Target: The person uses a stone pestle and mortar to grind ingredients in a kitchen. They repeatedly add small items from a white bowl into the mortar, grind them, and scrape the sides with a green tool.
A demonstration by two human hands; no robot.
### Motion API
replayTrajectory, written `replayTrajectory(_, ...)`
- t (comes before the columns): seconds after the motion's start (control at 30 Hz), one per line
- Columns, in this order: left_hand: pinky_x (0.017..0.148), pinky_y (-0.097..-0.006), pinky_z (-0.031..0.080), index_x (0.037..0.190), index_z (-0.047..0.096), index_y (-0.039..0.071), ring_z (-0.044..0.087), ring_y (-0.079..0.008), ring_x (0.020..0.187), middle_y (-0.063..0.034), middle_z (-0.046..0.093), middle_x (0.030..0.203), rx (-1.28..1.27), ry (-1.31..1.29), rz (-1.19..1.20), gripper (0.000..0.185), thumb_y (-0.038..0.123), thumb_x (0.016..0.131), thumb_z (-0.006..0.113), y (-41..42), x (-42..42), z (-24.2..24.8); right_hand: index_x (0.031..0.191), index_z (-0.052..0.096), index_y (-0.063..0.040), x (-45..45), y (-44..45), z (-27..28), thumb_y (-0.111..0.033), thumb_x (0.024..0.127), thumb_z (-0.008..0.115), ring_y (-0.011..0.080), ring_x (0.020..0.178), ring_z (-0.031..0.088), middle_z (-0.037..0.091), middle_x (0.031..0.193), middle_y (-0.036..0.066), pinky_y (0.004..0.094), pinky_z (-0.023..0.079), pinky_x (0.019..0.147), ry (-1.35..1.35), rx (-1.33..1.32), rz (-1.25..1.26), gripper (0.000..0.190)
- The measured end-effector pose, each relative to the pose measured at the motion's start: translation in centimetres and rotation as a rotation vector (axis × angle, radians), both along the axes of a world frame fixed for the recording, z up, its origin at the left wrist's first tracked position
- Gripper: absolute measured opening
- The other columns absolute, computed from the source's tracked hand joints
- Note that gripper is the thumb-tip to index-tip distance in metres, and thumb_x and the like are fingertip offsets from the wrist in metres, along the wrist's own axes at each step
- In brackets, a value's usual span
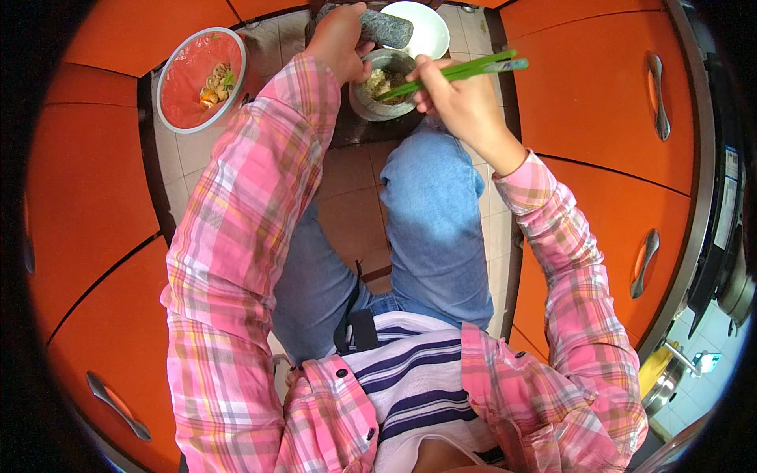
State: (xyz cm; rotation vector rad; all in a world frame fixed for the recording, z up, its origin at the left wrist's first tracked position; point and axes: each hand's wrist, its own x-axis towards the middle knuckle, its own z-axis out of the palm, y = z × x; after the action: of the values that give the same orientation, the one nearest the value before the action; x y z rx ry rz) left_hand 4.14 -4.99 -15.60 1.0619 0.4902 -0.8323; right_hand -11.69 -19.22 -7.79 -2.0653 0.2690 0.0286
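Note:
Gray and speckled, a stone mortar (pixel 378 110) stands on a dark low stool or table (pixel 353 137) in front of my knees. Pale chopped bits and darker matter lie inside it. My left hand (pixel 342 41) grips a stone pestle (pixel 387 28), held tilted above the mortar's far left rim. In my right hand (pixel 443 91) is a pair of green chopsticks (pixel 479 68), their tips down in the mortar's contents. Behind the mortar, partly under the pestle's end in this view, sits a white plate or bowl (pixel 427 29).
On the tiled floor at the left stands a bin (pixel 159 97) lined with a red bag, holding food scraps. Orange cabinets (pixel 597 88) with metal handles flank me on both sides. A counter edge (pixel 701 177) runs along the right, with a metal pan beyond.

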Motion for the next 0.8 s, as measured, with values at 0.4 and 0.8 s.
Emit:
replayTrajectory(0.4, 0.076, -0.0481, 0.038, 0.108, 0.058, 0.023, 0.049, -0.0193, 0.089, -0.0016, 0.054, 0.099, -0.017, -0.004, 0.014, 0.026, 0.045, 0.095, 0.066, 0.1, -0.2, -0.1, 0.085, 0.079, -0.004, 4.0, -2.4, 0.5, -0.034, 0.097, 0.07, 0.0397, 0.065, 0.069, 0.069, 0.068, 0.019, 0.0447, 0.057, 0.062, -0.427, -0.521, 0.423, 0.033)
replayTrajectory(0.8, 0.08, -0.0494, 0.038, 0.11, 0.057, 0.023, 0.047, -0.0201, 0.096, -0.0009, 0.052, 0.107, -0.002, -0.007, 0.036, 0.025, 0.043, 0.097, 0.065, 0.0, -0.5, 0.4, 0.082, 0.074, 0.001, 2.5, -1.2, -0.1, -0.026, 0.101, 0.066, 0.0344, 0.058, 0.068, 0.067, 0.065, 0.018, 0.0436, 0.053, 0.056, -0.263, -0.502, 0.222, 0.034)
